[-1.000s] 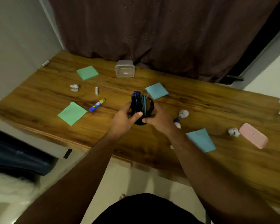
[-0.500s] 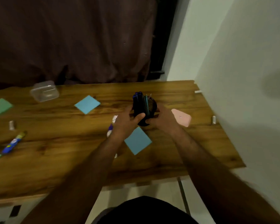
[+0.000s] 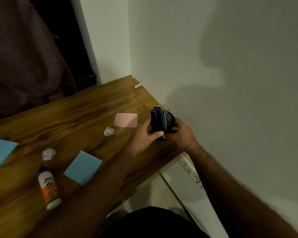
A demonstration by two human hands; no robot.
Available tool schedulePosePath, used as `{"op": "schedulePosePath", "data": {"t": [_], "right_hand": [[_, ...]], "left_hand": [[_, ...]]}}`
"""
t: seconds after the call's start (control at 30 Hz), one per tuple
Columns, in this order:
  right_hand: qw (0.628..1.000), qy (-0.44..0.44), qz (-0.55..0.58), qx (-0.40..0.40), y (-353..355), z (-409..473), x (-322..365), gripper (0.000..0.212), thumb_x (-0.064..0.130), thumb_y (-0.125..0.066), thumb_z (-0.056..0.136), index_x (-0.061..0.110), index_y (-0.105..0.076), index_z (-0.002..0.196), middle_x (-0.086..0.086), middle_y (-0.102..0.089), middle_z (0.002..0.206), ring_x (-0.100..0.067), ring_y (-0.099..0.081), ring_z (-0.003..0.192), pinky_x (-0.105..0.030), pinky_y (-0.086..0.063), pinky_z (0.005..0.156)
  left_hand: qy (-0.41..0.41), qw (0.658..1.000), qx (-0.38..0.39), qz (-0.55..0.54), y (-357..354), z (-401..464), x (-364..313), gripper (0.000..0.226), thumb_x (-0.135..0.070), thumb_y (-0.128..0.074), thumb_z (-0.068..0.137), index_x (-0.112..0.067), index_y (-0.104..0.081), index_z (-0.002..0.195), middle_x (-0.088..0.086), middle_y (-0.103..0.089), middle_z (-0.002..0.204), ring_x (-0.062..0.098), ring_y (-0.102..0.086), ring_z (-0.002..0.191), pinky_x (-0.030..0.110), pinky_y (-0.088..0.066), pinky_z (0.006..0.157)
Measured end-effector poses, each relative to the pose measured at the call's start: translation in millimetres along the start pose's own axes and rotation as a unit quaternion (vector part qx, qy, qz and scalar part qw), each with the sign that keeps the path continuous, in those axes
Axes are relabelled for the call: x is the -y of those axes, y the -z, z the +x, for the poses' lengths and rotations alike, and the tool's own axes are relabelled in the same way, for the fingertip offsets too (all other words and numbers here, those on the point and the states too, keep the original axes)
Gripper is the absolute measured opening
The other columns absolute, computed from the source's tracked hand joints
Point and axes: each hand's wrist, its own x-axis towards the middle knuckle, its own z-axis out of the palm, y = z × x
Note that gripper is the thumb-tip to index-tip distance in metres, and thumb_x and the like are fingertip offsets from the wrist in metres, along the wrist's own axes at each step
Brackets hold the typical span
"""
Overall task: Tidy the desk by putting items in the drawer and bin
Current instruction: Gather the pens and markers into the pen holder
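Observation:
A black mesh pen holder (image 3: 169,123) with several blue pens standing in it is held above the right end of the wooden desk (image 3: 72,117), close to the wall. My left hand (image 3: 144,137) grips its left side and my right hand (image 3: 182,133) grips its right side. On the desk lie a pink case (image 3: 126,120), two crumpled paper balls (image 3: 109,131) (image 3: 48,154), two blue sticky note pads (image 3: 83,167) (image 3: 1,152) and a glue bottle (image 3: 49,188) on its side.
The white wall (image 3: 213,66) borders the desk's right edge. A small white stick (image 3: 138,85) lies at the far right corner. A dark curtain (image 3: 24,48) hangs behind. A wall socket strip (image 3: 193,176) sits below the desk edge.
Both hands have carried the pen holder from the desk's middle to its right end near the wall. My view has swung right, so the left-side items are out of sight.

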Motion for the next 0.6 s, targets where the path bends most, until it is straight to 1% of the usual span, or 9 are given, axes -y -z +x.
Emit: {"op": "schedulePosePath", "data": {"t": [0.1,0.2,0.23,0.3,0.37,0.43,0.53,0.6], "right_hand": [[0.999,-0.032,0.001,-0.033,10.6,-5.7,-19.9,0.07,0.012,-0.081,0.07,0.019,-0.052,0.133,0.001,-0.064,0.121,-0.021,-0.064,0.107,-0.033,-0.051,0.092],[0.996,-0.063,0.015,-0.061,20.3,-10.5,-33.5,0.071,0.013,-0.081,0.069,0.019,-0.052,0.133,0.0,-0.064,0.123,-0.022,-0.063,0.109,-0.037,-0.052,0.094],[0.995,-0.073,0.019,-0.069,23.2,-11.9,-37.0,0.07,0.013,-0.081,0.069,0.019,-0.051,0.133,0.0,-0.064,0.123,-0.022,-0.063,0.11,-0.036,-0.051,0.093],[0.993,-0.087,0.02,-0.083,27.2,-14.3,-42.6,0.068,0.012,-0.08,0.072,0.015,-0.05,0.134,-0.001,-0.063,0.123,-0.021,-0.06,0.111,-0.028,-0.048,0.089],[0.99,-0.099,0.027,-0.101,28.3,-14.9,-47.1,0.065,0.011,-0.079,0.074,0.012,-0.051,0.133,-0.004,-0.064,0.123,-0.021,-0.061,0.111,-0.023,-0.045,0.084],[0.987,-0.106,0.03,-0.118,27.7,-15.6,-49.8,0.062,0.013,-0.08,0.075,0.011,-0.053,0.131,-0.006,-0.065,0.122,-0.023,-0.062,0.11,-0.023,-0.045,0.083],[0.984,-0.111,0.019,-0.137,24.7,-16.4,-53.0,0.061,0.016,-0.08,0.075,0.011,-0.054,0.129,-0.006,-0.066,0.122,-0.022,-0.062,0.109,-0.024,-0.047,0.085],[0.982,-0.115,0.01,-0.148,21.7,-16.7,-56.7,0.059,0.019,-0.08,0.076,0.011,-0.055,0.128,-0.006,-0.066,0.121,-0.022,-0.063,0.109,-0.027,-0.049,0.087]], "left_hand": [[-0.005,0.999,0.036,0.011,-20.8,11.2,-4.6,0.067,-0.026,-0.072,0.083,-0.025,-0.042,0.143,-0.002,-0.056,0.136,0.014,-0.051,0.125,0.04,-0.044,0.105],[0.004,0.997,0.068,0.021,-37.8,21.0,-7.9,0.069,-0.032,-0.072,0.081,-0.029,-0.041,0.143,0.0,-0.054,0.138,0.018,-0.049,0.127,0.044,-0.043,0.106],[0.004,0.997,0.079,0.024,-42.8,24.2,-10.0,0.069,-0.032,-0.071,0.082,-0.029,-0.04,0.143,-0.001,-0.053,0.139,0.017,-0.048,0.128,0.044,-0.043,0.106],[-0.001,0.995,0.099,0.022,-51.8,28.4,-13.0,0.067,-0.03,-0.069,0.086,-0.028,-0.038,0.145,-0.002,-0.051,0.141,0.014,-0.046,0.128,0.039,-0.041,0.106],[-0.008,0.995,0.103,0.015,-58.5,31.3,-14.6,0.062,-0.027,-0.066,0.089,-0.026,-0.039,0.144,-0.003,-0.051,0.139,0.007,-0.044,0.124,0.029,-0.039,0.099],[-0.012,0.995,0.102,0.017,-63.3,34.9,-14.7,0.058,-0.027,-0.064,0.091,-0.025,-0.04,0.143,-0.002,-0.052,0.138,0.007,-0.045,0.121,0.025,-0.038,0.093],[-0.008,0.994,0.105,0.008,-64.6,37.3,-14.7,0.056,-0.026,-0.063,0.091,-0.025,-0.041,0.143,-0.003,-0.053,0.137,0.003,-0.044,0.117,0.023,-0.039,0.089],[-0.003,0.994,0.11,-0.008,-64.6,39.0,-12.5,0.059,-0.024,-0.064,0.091,-0.026,-0.039,0.144,-0.003,-0.052,0.138,0.003,-0.045,0.12,0.019,-0.039,0.087]]}}
